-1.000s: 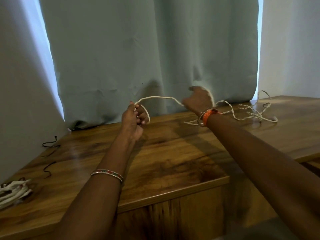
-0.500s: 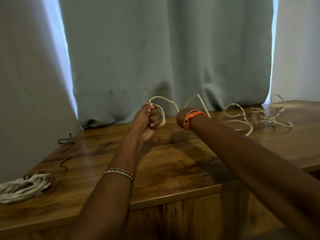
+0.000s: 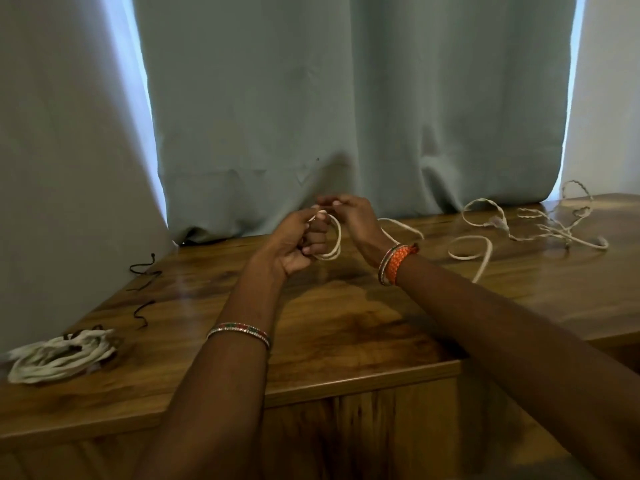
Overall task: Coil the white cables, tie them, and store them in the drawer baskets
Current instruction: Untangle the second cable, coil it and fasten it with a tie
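Now white cable [image 3: 333, 239] around left fingers [image 3: 317, 237]

White cable [image 3: 334, 242] partly looped, tail sprawled rightward; coiled bundle [image 3: 59, 356] far left.

From my head, the single wide-angle camera looks forward and down, close over the wooden surface [image 3: 346, 334] toward the curtain [image 3: 311, 98].

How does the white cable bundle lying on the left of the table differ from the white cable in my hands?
The bundle lies finished, many loops, untouched on the table; the cable being coiled has only a couple of loops, held by the left hand and fed by the right hand. Its remainder trails loose rightward; the bundle has no trailing length. Both are white.
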A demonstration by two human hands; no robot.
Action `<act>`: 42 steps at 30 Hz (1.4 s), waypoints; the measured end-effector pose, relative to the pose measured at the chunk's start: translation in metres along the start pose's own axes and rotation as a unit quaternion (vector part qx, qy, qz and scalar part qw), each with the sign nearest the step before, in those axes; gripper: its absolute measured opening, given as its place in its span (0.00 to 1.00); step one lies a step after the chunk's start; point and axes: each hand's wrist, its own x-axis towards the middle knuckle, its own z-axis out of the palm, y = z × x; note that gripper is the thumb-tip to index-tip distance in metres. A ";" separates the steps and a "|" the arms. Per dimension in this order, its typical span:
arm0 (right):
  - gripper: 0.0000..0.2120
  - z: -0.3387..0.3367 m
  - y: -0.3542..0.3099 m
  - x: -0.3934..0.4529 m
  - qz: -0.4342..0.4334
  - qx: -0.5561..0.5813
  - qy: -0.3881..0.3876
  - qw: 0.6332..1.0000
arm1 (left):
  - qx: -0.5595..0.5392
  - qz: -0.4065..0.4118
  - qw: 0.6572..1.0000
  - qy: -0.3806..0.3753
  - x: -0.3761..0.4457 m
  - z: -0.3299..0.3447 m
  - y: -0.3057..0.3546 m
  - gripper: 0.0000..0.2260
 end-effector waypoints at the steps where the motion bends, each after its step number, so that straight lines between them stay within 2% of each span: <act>1: 0.13 -0.004 0.008 0.007 0.047 0.067 0.022 0.996 | -0.004 -0.004 1.000 -0.021 -0.001 0.001 0.001 0.17; 3: 0.16 -0.016 0.020 0.016 0.084 0.047 0.046 0.994 | -0.020 0.004 0.998 -0.061 -0.004 0.006 0.001 0.17; 5: 0.20 -0.023 0.031 0.016 0.068 -0.096 0.049 0.992 | -0.039 0.029 0.995 -0.084 -0.003 0.010 0.000 0.16; 8: 0.25 -0.021 0.042 0.001 -0.018 -0.304 0.013 0.953 | -0.039 0.075 0.993 -0.086 0.001 0.009 0.000 0.15; 10: 0.21 -0.020 0.035 -0.013 -0.079 -0.426 -0.005 0.901 | -0.028 0.109 0.992 -0.062 0.002 0.003 0.002 0.15; 11: 0.16 -0.021 0.032 -0.018 -0.102 -0.496 -0.017 0.862 | -0.016 0.126 0.991 -0.043 0.002 -0.001 0.003 0.14; 13: 0.08 -0.022 0.028 -0.027 -0.110 -0.597 -0.042 0.793 | 0.013 0.153 0.988 0.004 0.002 -0.008 0.004 0.14; 14: 0.08 -0.022 0.028 -0.031 -0.094 -0.618 -0.059 0.778 | 0.022 0.159 0.987 0.023 0.002 -0.011 0.004 0.14; 17: 0.10 -0.014 0.028 -0.043 -0.057 -0.623 -0.107 0.773 | 0.017 0.146 0.988 0.049 0.003 -0.010 0.000 0.14; 20: 0.11 -0.010 0.027 -0.047 -0.064 -0.643 -0.132 0.752 | 0.018 0.131 0.990 0.045 0.005 0.004 -0.007 0.13; 22: 0.15 -0.009 0.024 -0.050 -0.049 -0.652 -0.149 0.741 | 0.037 0.087 0.996 0.001 0.005 0.017 -0.015 0.11; 24: 0.19 -0.009 0.022 -0.052 0.000 -0.631 -0.173 0.757 | 0.033 0.034 0.997 -0.059 0.003 0.026 -0.023 0.13; 27: 0.15 -0.008 0.017 -0.053 0.010 -0.623 -0.183 0.761 | 0.009 0.033 0.995 -0.097 0.001 0.027 -0.023 0.13; 29: 0.14 -0.011 0.019 -0.054 -0.009 -0.634 -0.178 0.753 | 0.005 0.060 0.995 -0.083 0.003 0.020 -0.018 0.13; 32: 0.11 -0.012 0.010 -0.068 -0.001 -0.655 -0.182 0.734 | 0.017 0.113 0.993 -0.023 0.007 0.011 -0.013 0.14; 36: 0.11 0.000 -0.017 -0.099 -0.067 -0.638 -0.200 0.740 | 0.040 0.163 0.985 0.049 0.013 0.005 -0.015 0.15; 39: 0.05 -0.002 -0.039 -0.111 -0.101 -0.634 -0.199 0.740 | 0.116 0.162 0.977 0.074 0.014 0.004 -0.020 0.15; 42: 0.09 -0.008 -0.059 -0.110 -0.139 -0.642 -0.173 0.733 | 0.203 0.170 0.960 0.095 0.013 0.006 -0.023 0.16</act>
